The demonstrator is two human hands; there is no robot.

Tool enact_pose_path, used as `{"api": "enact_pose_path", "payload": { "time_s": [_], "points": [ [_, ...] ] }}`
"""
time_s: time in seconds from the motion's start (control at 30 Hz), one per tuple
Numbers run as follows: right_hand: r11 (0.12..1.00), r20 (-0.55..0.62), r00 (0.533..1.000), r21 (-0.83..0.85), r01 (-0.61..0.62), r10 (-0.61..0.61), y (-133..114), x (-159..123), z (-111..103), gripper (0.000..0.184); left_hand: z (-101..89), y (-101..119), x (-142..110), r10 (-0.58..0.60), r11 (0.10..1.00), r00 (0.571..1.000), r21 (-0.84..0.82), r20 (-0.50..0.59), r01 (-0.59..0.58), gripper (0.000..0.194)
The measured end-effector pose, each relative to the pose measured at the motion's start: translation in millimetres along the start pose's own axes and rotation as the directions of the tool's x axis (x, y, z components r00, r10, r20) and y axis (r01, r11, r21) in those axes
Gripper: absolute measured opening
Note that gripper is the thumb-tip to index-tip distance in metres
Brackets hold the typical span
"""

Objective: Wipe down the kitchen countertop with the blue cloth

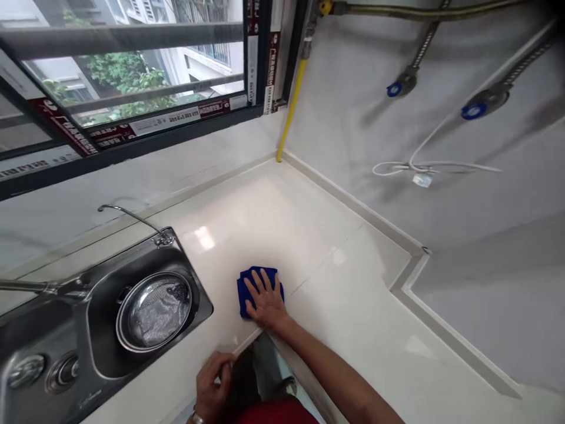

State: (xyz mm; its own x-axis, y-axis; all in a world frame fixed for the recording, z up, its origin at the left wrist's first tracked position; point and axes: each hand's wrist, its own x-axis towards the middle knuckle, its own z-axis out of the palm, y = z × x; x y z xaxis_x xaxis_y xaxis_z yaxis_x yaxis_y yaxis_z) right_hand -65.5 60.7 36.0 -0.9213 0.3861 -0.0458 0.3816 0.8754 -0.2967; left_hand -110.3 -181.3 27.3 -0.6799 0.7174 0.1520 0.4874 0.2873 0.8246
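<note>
My right hand lies flat with fingers spread on a folded blue cloth, pressing it onto the cream countertop near the inner corner of the front edge. My left hand rests lower down on the counter's front edge, fingers curled over the rim; it holds nothing I can make out.
A steel sink with a round metal strainer bowl lies to the left, with a thin faucet behind it. A window runs along the back wall. A yellow pipe, blue valves and a white cable hang on the right wall.
</note>
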Motion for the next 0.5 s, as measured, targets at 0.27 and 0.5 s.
{"api": "enact_pose_path", "payload": {
  "time_s": [0.27, 0.5],
  "points": [
    [0.999, -0.054, 0.998, -0.045, 0.029, -0.031, -40, 93, 12, 0.063, -23.2, -10, -45, -0.09, 0.991, 0.978, 0.078, -0.186, 0.106, 0.023],
    [0.998, -0.136, 0.989, -0.011, 0.06, -0.061, -52, 65, 12, 0.056, -63.7, -21, -131, -0.187, 0.912, 0.883, 0.258, -0.43, 0.319, 0.027]
  ]
}}
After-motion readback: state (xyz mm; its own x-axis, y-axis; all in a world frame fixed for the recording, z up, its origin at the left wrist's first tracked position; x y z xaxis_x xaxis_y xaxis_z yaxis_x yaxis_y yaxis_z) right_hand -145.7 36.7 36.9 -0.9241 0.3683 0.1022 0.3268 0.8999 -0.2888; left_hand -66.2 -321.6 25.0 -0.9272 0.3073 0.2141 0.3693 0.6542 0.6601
